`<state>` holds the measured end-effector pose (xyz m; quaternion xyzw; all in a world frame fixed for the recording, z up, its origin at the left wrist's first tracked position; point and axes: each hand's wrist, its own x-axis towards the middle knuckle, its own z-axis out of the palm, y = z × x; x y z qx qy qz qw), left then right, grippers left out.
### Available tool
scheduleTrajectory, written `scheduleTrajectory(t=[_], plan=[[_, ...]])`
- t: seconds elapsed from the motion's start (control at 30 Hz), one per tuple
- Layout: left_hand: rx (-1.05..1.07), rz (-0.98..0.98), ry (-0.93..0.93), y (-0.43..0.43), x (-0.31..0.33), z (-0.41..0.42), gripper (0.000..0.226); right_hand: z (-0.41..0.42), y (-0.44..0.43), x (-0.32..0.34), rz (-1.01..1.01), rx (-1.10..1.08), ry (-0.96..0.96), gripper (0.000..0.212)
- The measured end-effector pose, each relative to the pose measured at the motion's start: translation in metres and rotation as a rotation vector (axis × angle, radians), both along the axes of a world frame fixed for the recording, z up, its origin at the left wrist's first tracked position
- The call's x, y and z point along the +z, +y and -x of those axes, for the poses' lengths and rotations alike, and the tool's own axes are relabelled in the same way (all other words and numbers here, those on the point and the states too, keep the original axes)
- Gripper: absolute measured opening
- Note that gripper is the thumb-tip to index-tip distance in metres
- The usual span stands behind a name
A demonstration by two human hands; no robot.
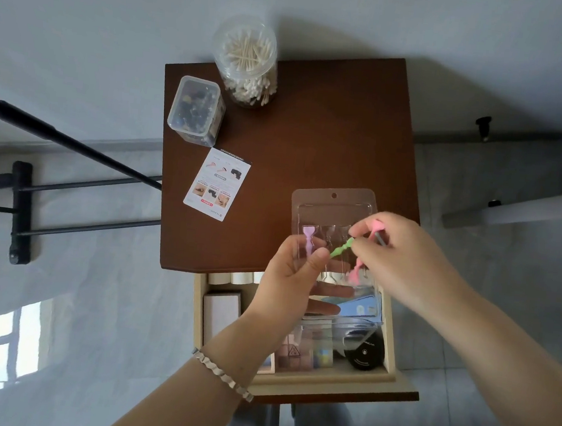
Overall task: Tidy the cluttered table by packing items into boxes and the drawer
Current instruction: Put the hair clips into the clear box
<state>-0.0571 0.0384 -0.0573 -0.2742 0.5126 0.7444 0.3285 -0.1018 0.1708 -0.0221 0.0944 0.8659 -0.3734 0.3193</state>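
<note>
My left hand holds a clear plastic blister tray above the near edge of the brown table. A purple applicator sits in the tray's left slot and a pink one lies lower right. My right hand pinches a green applicator over the tray's middle, with another pink piece and a thin grey stick in its fingers. An instruction card lies on the table. Below, the drawer stands open with boxes and packets inside.
At the table's back left stand a round clear jar of cotton swabs and a square clear box of dark small items. A black metal rack is to the left, over grey floor. In the drawer lies a black round case.
</note>
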Motion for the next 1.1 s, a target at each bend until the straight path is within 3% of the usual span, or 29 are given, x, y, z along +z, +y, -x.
scheduleTrajectory(t=[0.37, 0.63, 0.77, 0.83, 0.97, 1.1], plan=[[0.241, 0.013, -0.034, 0.008, 0.000, -0.002, 0.003, -0.019, 0.001, -0.004, 0.028, -0.144, -0.016, 0.019], [0.076, 0.057, 0.032, 0.010, -0.001, -0.003, 0.011, -0.020, -0.008, -0.008, 0.128, -0.149, 0.035, 0.045], [0.020, 0.124, 0.025, 0.009, -0.001, -0.004, 0.008, -0.022, -0.009, -0.008, 0.113, -0.003, 0.029, 0.048], [0.032, 0.145, 0.009, 0.007, -0.001, -0.002, 0.003, -0.022, -0.006, -0.010, 0.109, 0.032, 0.021, 0.046], [0.054, 0.214, -0.023, 0.007, 0.000, 0.001, 0.003, -0.022, 0.001, -0.015, 0.114, -0.005, 0.169, 0.017], [0.064, 0.258, -0.038, 0.009, 0.000, 0.002, 0.005, -0.022, 0.008, -0.019, 0.144, -0.112, 0.198, 0.016]])
